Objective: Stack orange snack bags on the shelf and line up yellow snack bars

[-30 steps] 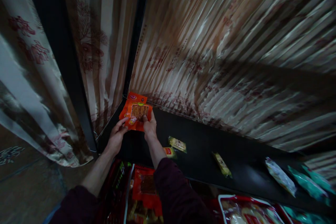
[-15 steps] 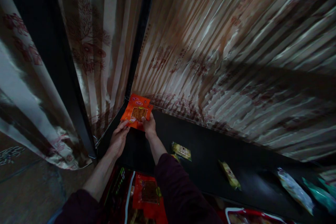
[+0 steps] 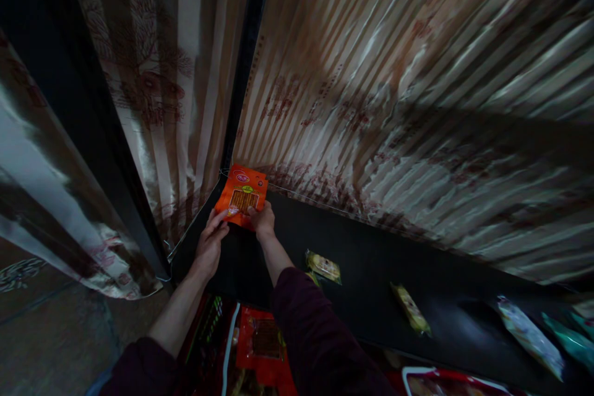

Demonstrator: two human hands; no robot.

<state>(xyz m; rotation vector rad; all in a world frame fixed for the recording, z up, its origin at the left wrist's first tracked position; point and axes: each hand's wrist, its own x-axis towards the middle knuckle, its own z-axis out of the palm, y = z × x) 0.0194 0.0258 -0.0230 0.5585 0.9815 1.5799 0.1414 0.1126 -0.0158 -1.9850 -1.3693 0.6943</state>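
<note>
An orange snack packet with a clear window showing brown strips stands tilted in the far left corner of a black shelf. My right hand grips its lower right edge, thumb on the front face. At the lower left corner, the fingers of my left hand are closed against the same packet. What lies behind the packet is hidden, and so are some fingertips.
Small yellow-green wrapped snacks lie along the shelf, with a pale packet and green ones further right. Below are containers holding more packets, one orange. Striped curtains and dark posts enclose the shelf.
The packet has tipped slightly, so more of its front print shows. Both hands stay on it near the corner, and the view has shifted a little.
</note>
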